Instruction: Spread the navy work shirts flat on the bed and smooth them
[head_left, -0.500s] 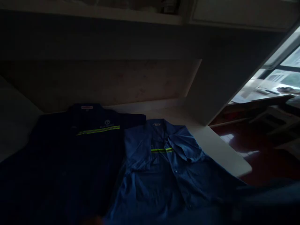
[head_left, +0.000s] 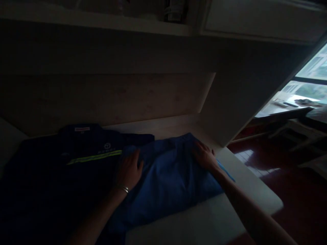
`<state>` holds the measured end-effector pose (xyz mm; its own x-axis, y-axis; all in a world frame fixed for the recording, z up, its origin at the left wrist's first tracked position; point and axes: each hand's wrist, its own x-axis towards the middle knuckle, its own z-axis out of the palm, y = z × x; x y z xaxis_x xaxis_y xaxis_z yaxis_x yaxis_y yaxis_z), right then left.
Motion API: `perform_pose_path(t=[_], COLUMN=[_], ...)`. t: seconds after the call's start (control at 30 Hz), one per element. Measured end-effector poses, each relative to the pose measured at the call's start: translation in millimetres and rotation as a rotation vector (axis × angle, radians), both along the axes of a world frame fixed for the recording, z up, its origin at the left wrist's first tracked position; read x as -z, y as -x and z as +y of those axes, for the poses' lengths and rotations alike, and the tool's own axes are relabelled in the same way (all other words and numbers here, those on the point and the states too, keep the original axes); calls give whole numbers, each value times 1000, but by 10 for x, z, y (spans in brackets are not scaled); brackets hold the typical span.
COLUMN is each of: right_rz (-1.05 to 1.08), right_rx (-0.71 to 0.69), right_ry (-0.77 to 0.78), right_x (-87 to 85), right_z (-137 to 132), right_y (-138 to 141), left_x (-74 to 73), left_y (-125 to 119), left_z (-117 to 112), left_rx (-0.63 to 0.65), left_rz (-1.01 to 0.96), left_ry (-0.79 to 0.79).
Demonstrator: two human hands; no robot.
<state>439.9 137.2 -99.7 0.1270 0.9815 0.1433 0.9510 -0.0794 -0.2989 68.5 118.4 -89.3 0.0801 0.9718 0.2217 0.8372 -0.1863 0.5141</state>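
A blue work shirt (head_left: pixel 166 180) lies folded over on a pale table (head_left: pixel 204 217), its collar and front hidden under the fold. My left hand (head_left: pixel 129 170), with a bracelet on the wrist, rests flat on the fold's upper left corner. My right hand (head_left: pixel 204 156) lies flat on the upper right corner, fingers spread. To the left a dark navy shirt (head_left: pixel 71 160) with a yellow reflective stripe is spread out flat, partly under the blue one. The scene is very dim.
A wall panel (head_left: pixel 102 98) rises behind the table, with a shelf (head_left: pixel 102 20) above. The table's right edge drops to a reddish floor (head_left: pixel 281 166). A window (head_left: pixel 311 78) and cluttered sill glow at far right.
The blue shirt lay open with collar and stripe showing; now its lower part is folded up over the top. Both my hands have come into view, pressing on the fold.
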Motion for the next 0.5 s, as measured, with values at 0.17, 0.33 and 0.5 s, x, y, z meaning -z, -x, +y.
perform_pose_path(t=[0.17,0.33,0.5], right_rz=[-180,-230,-248], right_rx=[-33,-40,6], right_ry=[257,287,304], right_x=[442,536,531], right_z=[11,476,998], right_y=[228,-140,-529], left_x=[319,391,525], left_y=[-178,-305,-654], left_z=[-60,347,884], left_rx=[140,149,168], left_rz=[453,491,443], left_ry=[-1,8,-5])
